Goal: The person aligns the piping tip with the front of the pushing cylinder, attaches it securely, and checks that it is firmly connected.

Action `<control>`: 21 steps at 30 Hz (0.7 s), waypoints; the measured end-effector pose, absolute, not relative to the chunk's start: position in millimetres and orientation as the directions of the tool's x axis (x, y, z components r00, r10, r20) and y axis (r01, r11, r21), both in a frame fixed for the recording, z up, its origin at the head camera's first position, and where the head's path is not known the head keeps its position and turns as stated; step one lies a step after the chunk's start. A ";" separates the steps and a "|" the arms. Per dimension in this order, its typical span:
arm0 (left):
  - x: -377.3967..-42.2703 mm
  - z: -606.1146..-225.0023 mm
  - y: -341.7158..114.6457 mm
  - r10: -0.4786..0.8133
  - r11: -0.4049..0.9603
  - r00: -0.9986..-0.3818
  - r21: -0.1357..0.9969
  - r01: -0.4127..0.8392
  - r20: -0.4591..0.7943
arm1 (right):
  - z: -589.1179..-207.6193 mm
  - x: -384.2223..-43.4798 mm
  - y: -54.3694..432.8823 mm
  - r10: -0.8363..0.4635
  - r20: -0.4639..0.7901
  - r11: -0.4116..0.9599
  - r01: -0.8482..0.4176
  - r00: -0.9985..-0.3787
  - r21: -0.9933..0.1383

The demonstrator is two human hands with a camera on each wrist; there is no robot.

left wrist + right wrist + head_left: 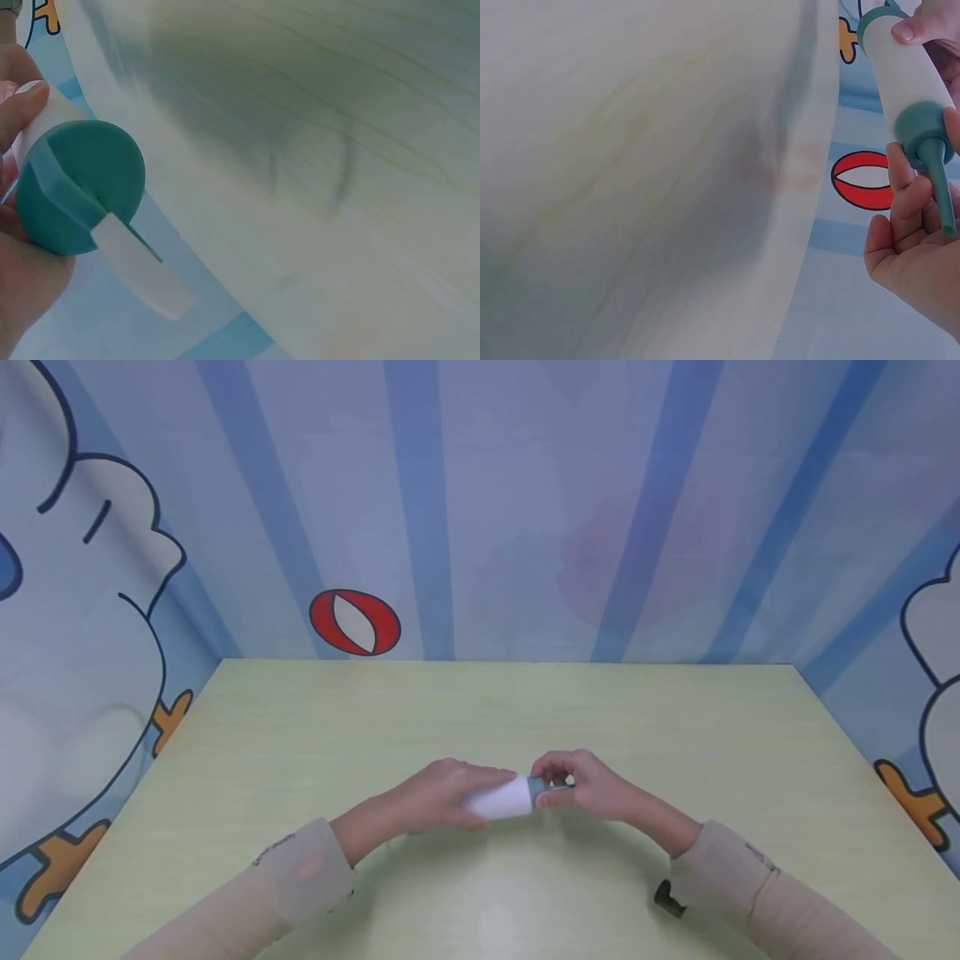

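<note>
A white cylindrical bottle (506, 802) is held over the table between both hands. My left hand (446, 795) grips its white body, thumb along the upper side. At the other end, the right hand (588, 783) pinches the teal cap (919, 124) between thumb and fingers. A long thin teal nozzle (937, 184) juts from that cap. The left wrist view shows the bottle's round teal base (86, 180), with a raised band across it and a white tab (142, 270) sticking out.
The pale yellow-green table (360, 718) spreads under the hands. Behind it stands a blue striped backdrop (502, 527) with a printed red and white ball (355, 622). Cartoon figures are printed on the side walls. A small black piece (667, 897) hangs at the right sleeve.
</note>
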State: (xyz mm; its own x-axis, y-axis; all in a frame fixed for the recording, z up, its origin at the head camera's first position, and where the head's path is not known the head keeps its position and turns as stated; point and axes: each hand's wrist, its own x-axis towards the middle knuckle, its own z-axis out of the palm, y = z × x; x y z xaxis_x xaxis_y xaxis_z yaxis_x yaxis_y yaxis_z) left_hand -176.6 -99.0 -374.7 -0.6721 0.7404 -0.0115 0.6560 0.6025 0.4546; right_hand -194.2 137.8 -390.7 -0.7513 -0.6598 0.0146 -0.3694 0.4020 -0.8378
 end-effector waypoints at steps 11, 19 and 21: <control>-200.7 -377.2 -114.5 0.623 0.718 -0.782 0.410 0.563 -0.017 | -395.4 -217.8 116.2 -0.619 0.000 0.468 -0.369 -0.785 -0.803; -221.0 -379.8 -130.4 0.567 0.785 -0.822 0.333 0.522 -0.051 | -398.8 -242.8 93.1 -0.610 -0.014 0.509 -0.378 -0.792 -0.773; -226.4 -380.2 -134.2 0.551 0.802 -0.832 0.316 0.507 -0.063 | -401.4 -250.6 86.9 -0.609 -0.018 0.520 -0.381 -0.793 -0.765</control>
State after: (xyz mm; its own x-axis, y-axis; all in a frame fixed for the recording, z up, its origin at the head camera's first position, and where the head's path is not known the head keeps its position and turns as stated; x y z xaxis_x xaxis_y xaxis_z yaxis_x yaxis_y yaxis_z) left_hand -226.4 -134.2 -380.2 -0.8321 0.5511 -0.0626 0.5073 0.8019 0.3156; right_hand -250.6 86.9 -401.4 -0.7930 -0.6089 -0.0181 -0.3815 0.5195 -0.7646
